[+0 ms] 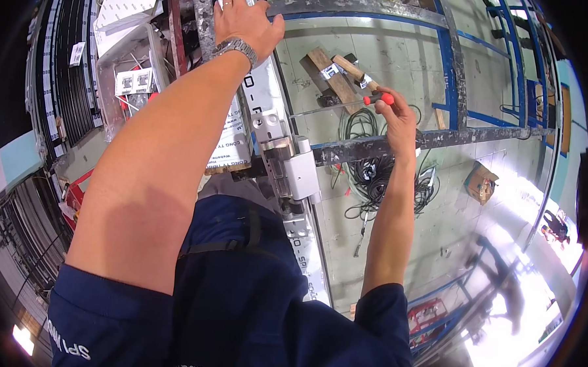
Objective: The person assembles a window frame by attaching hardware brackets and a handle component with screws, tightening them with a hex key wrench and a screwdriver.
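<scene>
My right hand (pixel 400 119) is closed around the red and black handle of a screwdriver (pixel 379 98). Its long thin shaft points left, toward the hinge (pixel 301 172) with a silver and white body on the door profile. My left hand (pixel 248 25), a metal watch on its wrist, lies on the far part of the white film-covered profile (pixel 264 87) with its fingers stretched out. The hinge sits close in front of my body, between my two arms.
A blue metal frame (pixel 453 72) with worn dark bars supports the work. Below it on the floor lie coiled black cables (pixel 373 180), wood blocks (pixel 333 77) and a cardboard box (pixel 480 183). At left stand a plastic bin (pixel 118 67) and stacked dark profiles (pixel 63 49).
</scene>
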Tool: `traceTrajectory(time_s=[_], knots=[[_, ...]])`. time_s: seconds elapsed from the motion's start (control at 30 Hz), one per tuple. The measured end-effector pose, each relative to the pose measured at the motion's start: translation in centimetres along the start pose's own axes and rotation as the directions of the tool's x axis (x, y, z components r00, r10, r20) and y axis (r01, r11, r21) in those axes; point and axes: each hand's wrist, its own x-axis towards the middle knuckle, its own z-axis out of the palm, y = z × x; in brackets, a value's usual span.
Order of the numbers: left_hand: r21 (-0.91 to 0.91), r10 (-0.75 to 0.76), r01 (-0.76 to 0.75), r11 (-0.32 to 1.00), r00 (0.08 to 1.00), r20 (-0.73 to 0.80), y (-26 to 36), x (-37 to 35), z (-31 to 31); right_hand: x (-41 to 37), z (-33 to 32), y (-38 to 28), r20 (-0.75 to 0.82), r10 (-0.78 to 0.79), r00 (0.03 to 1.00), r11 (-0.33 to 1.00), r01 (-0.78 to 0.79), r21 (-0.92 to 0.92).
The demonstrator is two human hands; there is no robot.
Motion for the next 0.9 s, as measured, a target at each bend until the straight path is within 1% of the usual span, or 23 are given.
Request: traceTrajectory(time_s=[0.1, 0.2, 0.3, 0.4, 0.5, 0.6, 0.7, 0.8, 0.9], knots=[[0.037, -0.016, 0.014, 0.999, 0.999, 0.052, 0.3, 0.1, -0.4, 0.0, -0.1, 0.2, 0.0, -0.029, 1.0, 1.0, 0.029, -0.01], [0.008, -0.003, 0.002, 1.0, 1.0, 0.03, 0.1, 0.1, -0.3, 0.0, 0.4, 0.0, -0.007, -0.053, 0.999, 0.998, 0.054, 0.028], [0.02, -0.002, 0.002, 1.0, 0.999, 0.045, 0.2, 0.1, -0.5, -0.1, 1.4, -0.5, -0.048, -0.035, 0.998, 0.998, 0.037, 0.041], [0.028, -0.004, 0.003, 1.0, 1.0, 0.03, 0.0, 0.1, -0.1, 0.1, 1.7, 0.2, -0.051, -0.068, 0.996, 0.997, 0.071, 0.044], [0.037, -0.011, 0.009, 0.999, 0.998, 0.068, 0.1, 0.2, -0.3, 0.2, 2.0, 0.5, -0.064, -0.046, 0.997, 0.992, 0.054, 0.116], [0.02, -0.026, 0.025, 0.999, 0.997, 0.068, 0.1, 0.3, -0.2, 0.7, 2.7, 1.2, -0.127, -0.099, 0.987, 0.995, 0.098, -0.013], [0.178, 0.095, -0.081, 0.981, 0.993, -0.072, -1.5, 0.5, 2.2, 0.7, 4.3, 1.3, -0.192, -0.231, 0.954, 0.967, 0.204, -0.153], [0.149, 0.095, -0.075, 0.986, 0.987, -0.132, -1.3, 0.3, 2.5, 0.5, 5.6, 0.5, -0.236, -0.249, 0.939, 0.965, 0.219, -0.147], [0.154, 0.107, -0.086, 0.984, 0.986, -0.129, -1.2, 0.4, 2.4, 0.2, 6.1, -0.5, -0.265, -0.163, 0.951, 0.983, 0.132, -0.131]])
